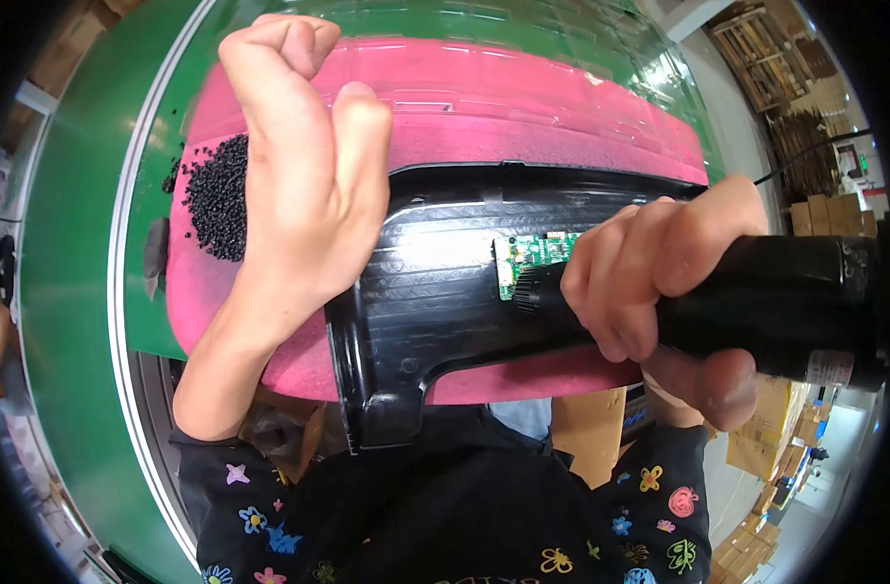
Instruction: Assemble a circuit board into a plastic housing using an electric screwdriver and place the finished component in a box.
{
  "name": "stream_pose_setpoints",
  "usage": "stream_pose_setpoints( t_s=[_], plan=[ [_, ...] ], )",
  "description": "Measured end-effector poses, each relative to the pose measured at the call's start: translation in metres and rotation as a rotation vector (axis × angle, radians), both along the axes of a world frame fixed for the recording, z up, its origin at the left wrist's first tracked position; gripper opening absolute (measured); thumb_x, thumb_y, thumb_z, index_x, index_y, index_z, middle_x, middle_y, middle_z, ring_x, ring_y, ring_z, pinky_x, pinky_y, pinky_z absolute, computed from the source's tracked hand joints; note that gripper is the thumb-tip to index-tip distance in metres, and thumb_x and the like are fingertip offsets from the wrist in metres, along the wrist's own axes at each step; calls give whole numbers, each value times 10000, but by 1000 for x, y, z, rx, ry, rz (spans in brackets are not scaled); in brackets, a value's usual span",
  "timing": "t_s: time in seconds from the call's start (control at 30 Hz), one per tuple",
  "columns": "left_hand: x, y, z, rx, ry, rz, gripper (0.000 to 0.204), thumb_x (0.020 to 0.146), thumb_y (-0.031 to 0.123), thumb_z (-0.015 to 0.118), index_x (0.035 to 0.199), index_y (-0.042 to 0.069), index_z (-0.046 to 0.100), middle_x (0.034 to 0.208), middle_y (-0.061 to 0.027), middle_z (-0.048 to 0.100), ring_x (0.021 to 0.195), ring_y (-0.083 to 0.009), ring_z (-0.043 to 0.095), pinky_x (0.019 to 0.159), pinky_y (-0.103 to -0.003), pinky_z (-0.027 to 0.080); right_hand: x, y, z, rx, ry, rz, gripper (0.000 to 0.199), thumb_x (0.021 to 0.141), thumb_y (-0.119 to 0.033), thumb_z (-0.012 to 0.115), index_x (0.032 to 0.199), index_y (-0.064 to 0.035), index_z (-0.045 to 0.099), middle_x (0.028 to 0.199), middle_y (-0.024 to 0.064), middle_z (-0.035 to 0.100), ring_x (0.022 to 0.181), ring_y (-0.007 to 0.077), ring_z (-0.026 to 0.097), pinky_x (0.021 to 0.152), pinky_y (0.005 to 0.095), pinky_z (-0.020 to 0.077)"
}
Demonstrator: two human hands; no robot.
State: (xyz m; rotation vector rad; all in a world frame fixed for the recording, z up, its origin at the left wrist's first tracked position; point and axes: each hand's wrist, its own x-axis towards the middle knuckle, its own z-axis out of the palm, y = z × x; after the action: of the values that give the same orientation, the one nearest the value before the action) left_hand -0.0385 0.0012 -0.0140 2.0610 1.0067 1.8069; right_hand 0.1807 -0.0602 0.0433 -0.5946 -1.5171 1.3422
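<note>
Lying across the pink mat (pixel 270 365) is a black plastic housing (pixel 435 292) with a green circuit board (pixel 537 251) in it. My right hand (pixel 649 263) is wrapped round a thick black powered screwdriver (pixel 776 302). The tool's ribbed lower end is over the board, and its tip is hidden. My left hand (pixel 314 175) is raised above the housing's left end, fingers curled inward. Whether anything is inside those fingers is hidden. Beside the left hand sits a pile of small black screws (pixel 216 200), partly covered by it.
A clear plastic tray (pixel 552 83) covers the mat's far side. At the mat's left edge, a dark lump (pixel 156 255) rests on the green table (pixel 85 243). Cardboard boxes (pixel 830 216) and wooden pallets (pixel 757 49) stand off to the right.
</note>
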Motion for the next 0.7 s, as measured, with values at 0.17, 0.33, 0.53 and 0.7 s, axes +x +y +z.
stream_pose_setpoints(
  t_s=[0.17,0.33,0.53,0.7],
  plan=[
    [-2,-5,7,-54,265,23,259,866,-117,417,1092,-1,367,1063,-84,385,933,-152,393,894,-267,386,-8,-1,0,-72,-53,-20,524,824,-498,767,1005,-113,462,625,-42,516,486,96,490,514,264,419],
    [1,-2,-2,-194,231,-127,277,985,150,544,1155,8,377,1071,-99,392,960,-190,429,946,-291,375,-12,-4,1,-134,-90,-44,538,813,-514,784,989,-115,469,612,-56,510,475,90,487,513,260,408],
    [-7,7,-6,-34,362,-223,493,843,284,646,1094,4,326,1054,-168,386,960,-265,346,903,-431,291,-15,7,0,-131,179,-177,430,883,-477,669,966,-102,476,589,-58,450,452,82,425,520,255,373],
    [1,2,2,179,422,-253,436,745,0,576,1068,23,284,1037,-190,385,888,-297,418,853,-448,334,39,63,5,-399,589,-492,169,977,-188,583,1007,-33,522,777,6,524,750,117,552,746,289,472]
  ],
)
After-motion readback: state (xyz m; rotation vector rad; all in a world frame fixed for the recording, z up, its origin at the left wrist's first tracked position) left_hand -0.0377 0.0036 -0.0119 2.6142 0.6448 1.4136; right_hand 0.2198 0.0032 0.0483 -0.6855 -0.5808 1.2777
